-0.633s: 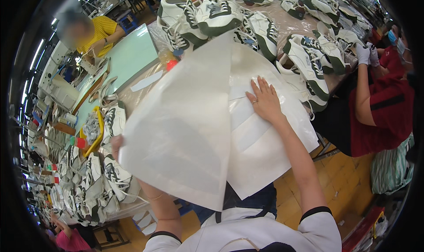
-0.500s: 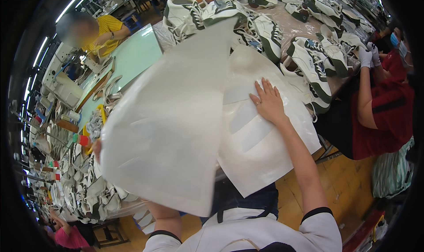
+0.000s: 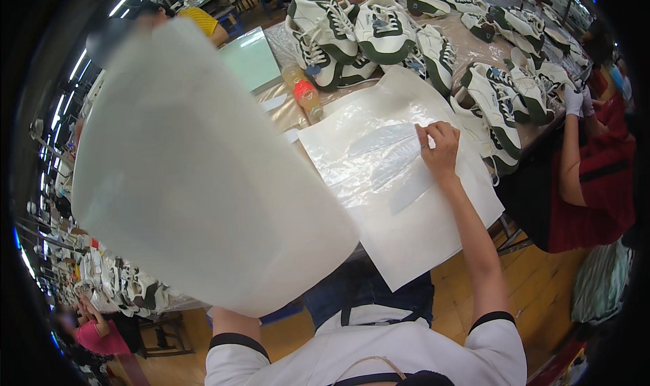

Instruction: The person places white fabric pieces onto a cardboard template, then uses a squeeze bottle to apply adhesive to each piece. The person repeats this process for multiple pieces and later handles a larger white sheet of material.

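A large whitish flexible sheet stands raised on my left, blurred by motion. Behind it my left hand is hidden; only its forearm shows below the sheet's lower edge. A second white glossy sheet lies flat on the table before me. Several long pale grey-blue pieces rest on this lower sheet, side by side. Over the right end of one pale grey-blue piece, my right hand is closed, with thumb and fingertips pinching its edge.
White and dark green sneakers crowd the table's far side. Beyond the raised sheet's right edge stands a bottle with an orange label, near a pale green board. At right, a person in a red top works with white gloves.
The upper sheet has swung up and left, uncovering more of the lower sheet and the bottle. My right hand went from lying flat to pinching. My left hand's fingers have gone from sight.
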The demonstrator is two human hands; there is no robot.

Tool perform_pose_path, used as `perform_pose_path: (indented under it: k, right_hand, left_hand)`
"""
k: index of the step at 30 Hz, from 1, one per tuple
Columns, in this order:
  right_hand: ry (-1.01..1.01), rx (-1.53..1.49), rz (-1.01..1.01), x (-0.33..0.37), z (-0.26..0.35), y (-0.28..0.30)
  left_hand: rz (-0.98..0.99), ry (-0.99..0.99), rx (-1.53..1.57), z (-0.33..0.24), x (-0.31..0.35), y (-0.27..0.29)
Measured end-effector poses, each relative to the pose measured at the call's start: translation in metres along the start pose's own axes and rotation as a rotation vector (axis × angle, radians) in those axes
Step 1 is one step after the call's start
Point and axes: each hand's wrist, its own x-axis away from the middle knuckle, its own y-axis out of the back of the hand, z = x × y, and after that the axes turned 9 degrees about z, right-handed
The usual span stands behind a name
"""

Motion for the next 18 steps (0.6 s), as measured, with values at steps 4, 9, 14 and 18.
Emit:
perform_pose_path:
  k: [4,9,14,18]
  right_hand:
    - [-0.399,-0.779,0.551,0.012,0.048,0.034]
    - [-0.447,-1.472,0.691,0.062,0.064,0.043]
    - [0.102,-0.430,0.373,0.003,-0.041,0.068]
    - [-0.160,-1.200,0.635,-0.065,-0.067,0.098]
  left_hand:
    - [0.061,0.057,0.027,0.014,-0.023,-0.016]
    - [0.158,0.121,0.108,0.040,-0.066,-0.040]
    - [0.244,0.121,0.184,0.059,-0.104,-0.052]
    - [0.111,0.126,0.237,0.064,-0.037,-0.042]
